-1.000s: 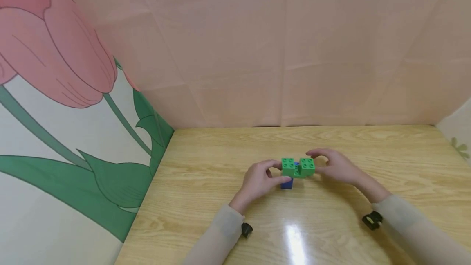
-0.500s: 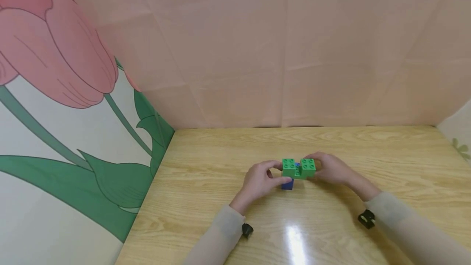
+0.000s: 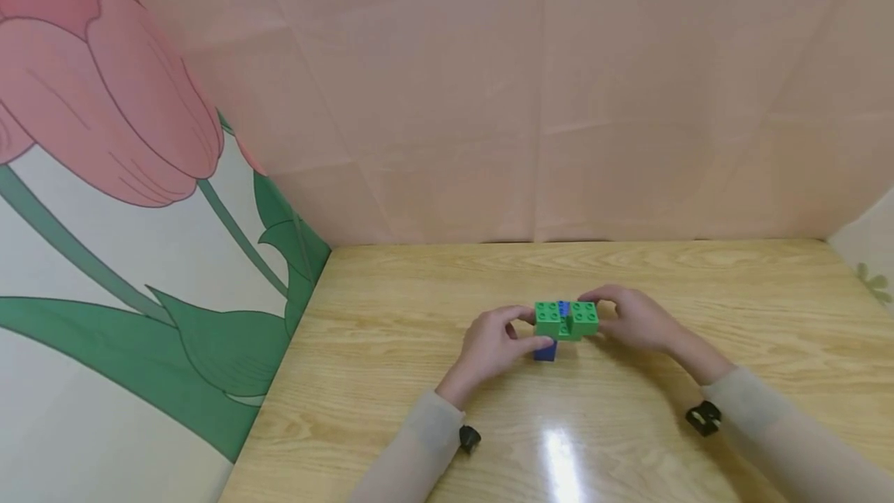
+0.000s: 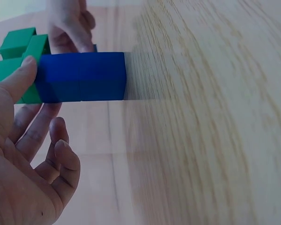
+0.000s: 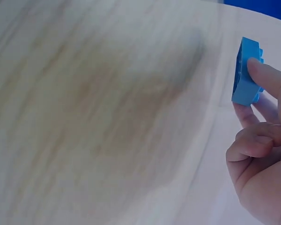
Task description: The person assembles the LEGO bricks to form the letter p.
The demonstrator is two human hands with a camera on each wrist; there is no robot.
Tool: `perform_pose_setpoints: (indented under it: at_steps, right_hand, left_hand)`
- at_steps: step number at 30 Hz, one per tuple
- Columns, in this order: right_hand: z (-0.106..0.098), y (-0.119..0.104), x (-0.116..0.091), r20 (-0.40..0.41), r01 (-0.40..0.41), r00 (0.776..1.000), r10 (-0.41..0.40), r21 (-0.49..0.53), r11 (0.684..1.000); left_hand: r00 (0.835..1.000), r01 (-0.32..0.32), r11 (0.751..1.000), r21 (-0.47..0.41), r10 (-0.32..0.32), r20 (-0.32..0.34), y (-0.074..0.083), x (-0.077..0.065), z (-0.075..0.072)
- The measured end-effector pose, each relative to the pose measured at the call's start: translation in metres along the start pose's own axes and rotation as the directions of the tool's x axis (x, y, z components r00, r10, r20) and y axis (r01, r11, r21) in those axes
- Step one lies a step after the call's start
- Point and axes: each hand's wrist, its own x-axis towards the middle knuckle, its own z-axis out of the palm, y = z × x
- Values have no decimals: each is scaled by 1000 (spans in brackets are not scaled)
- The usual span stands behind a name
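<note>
A small toy-brick structure stands on the table, with green bricks (image 3: 583, 317) on top of a dark blue brick column (image 4: 84, 76). My left hand (image 3: 490, 344) pinches the structure from its left side, thumb on the green bricks and fingers behind. At the right side, my right hand (image 3: 637, 318) pinches a blue toy brick (image 5: 247, 70) between thumb and fingers. In the head view, a bit of blue with studs shows in the gap between the two raised green bricks. The right fingertips are partly hidden behind the green bricks.
The wood-grain table (image 3: 391, 293) meets a pink cloth backdrop (image 3: 447, 99) at its far edge. A wall panel with a tulip print (image 3: 140, 99) stands on the left. A bright light reflection lies on the tabletop in front of the bricks.
My right hand has come in to the left against the structure, then drawn back slightly. More blue shows between the raised green bricks now. My left hand has hardly moved.
</note>
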Motion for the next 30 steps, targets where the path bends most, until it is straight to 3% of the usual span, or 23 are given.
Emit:
perform_pose_setpoints:
  at_steps: [15, 30]
  right_hand:
    - [-32, -14, -3, -115, 36, 992, -46, -91, 995]
    - [-55, -46, -6, -193, 93, 974, -115, -119, 989]
  left_hand:
    - [1000, 3, 1000, 2, -3, 4, 2, 0, -1]
    - [1000, 3, 1000, 4, -3, -2, 0, 0, 1]
